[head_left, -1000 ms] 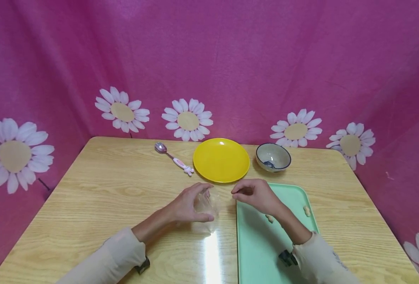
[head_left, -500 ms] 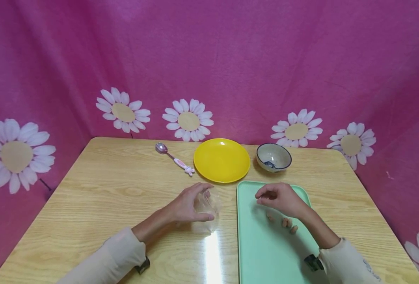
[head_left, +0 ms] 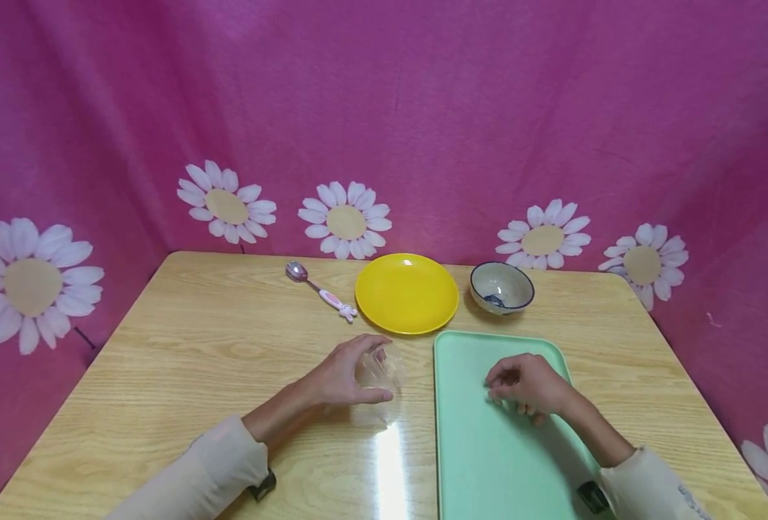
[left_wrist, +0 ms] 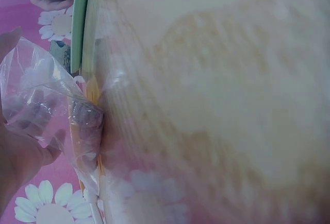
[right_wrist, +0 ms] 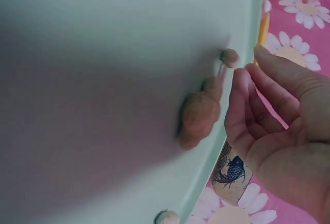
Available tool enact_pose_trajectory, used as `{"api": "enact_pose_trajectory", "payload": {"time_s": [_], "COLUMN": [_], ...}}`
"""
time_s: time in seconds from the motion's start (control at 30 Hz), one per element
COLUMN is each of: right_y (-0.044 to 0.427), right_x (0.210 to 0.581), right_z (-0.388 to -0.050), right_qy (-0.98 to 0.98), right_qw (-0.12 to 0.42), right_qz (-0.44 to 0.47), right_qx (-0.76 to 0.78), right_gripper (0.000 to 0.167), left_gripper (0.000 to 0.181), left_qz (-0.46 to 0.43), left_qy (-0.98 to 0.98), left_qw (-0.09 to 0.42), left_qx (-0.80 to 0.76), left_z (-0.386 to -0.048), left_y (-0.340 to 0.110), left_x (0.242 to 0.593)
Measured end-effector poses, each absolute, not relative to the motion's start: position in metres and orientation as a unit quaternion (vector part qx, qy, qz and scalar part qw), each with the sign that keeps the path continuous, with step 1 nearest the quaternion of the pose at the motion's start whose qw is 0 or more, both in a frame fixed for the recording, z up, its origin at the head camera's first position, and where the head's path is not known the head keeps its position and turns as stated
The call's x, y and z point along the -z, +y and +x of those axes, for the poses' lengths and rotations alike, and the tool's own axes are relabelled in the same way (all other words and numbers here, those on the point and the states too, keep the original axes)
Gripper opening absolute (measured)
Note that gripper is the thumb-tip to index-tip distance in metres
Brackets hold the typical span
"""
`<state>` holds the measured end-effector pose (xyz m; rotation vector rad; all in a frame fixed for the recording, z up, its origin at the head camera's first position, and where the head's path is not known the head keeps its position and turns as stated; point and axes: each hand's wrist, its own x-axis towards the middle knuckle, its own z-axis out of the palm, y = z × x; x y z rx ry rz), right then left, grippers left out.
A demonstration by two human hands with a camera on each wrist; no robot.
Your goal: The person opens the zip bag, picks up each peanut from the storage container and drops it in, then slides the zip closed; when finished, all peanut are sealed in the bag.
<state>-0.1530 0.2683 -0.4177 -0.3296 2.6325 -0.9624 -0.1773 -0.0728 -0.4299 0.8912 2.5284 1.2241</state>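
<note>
A clear plastic bag (head_left: pixel 384 372) is held upright by my left hand (head_left: pixel 344 375), its thumb and fingers curved round it. The left wrist view shows the bag (left_wrist: pixel 38 87) wide, with a brownish lump in its lower part. Over the green tray (head_left: pixel 481 469) hovers my right hand (head_left: pixel 533 384), fingers loosely bent. In the right wrist view, a small peanut (right_wrist: pixel 229 58) lies just beside the fingertips of the right hand (right_wrist: pixel 289 126), which hold nothing visible. A cluster of peanuts (right_wrist: pixel 200 116) and another peanut (right_wrist: pixel 167 217) rest on the tray.
Behind the hands, a yellow plate (head_left: pixel 406 294) stands at the table's back, with a patterned bowl (head_left: pixel 501 289) to its right. A spoon (head_left: pixel 321 291) with a rabbit handle lies left of the plate. Pink daisy cloth hangs behind.
My right hand has moved from near the bag rightward and toward me over the tray, and lower, near the peanuts. The left hand and bag have stayed put.
</note>
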Motion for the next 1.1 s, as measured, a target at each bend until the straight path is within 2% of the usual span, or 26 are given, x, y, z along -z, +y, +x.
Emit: {"api": "enact_pose_trajectory", "payload": {"time_s": [0.3,0.57,0.77,1.1], "right_y": [0.266,0.264,0.261,0.231], "right_x": [0.42,0.417,0.412,0.41], "right_z": [-0.151,-0.155,-0.159,-0.163], "right_qy": [0.935,0.932,0.934,0.907], "right_qw": [0.147,0.163,0.108,0.019], "right_qz": [-0.107,-0.108,-0.165,-0.156], "right_qx": [0.306,0.305,0.298,0.392], "right_gripper": [0.009,0.007,0.006,0.014], "left_gripper": [0.076,0.075,0.076,0.076], "left_qz": [0.301,0.307,0.303,0.302], "left_qy": [0.854,0.854,0.855,0.853], "left_qw": [0.094,0.084,0.088,0.088], "left_qx": [-0.415,-0.413,-0.413,-0.417], "left_z": [-0.179,-0.179,-0.179,-0.179], "left_y": [-0.073,-0.074,-0.074,-0.073], "left_x": [0.43,0.43,0.431,0.431]}}
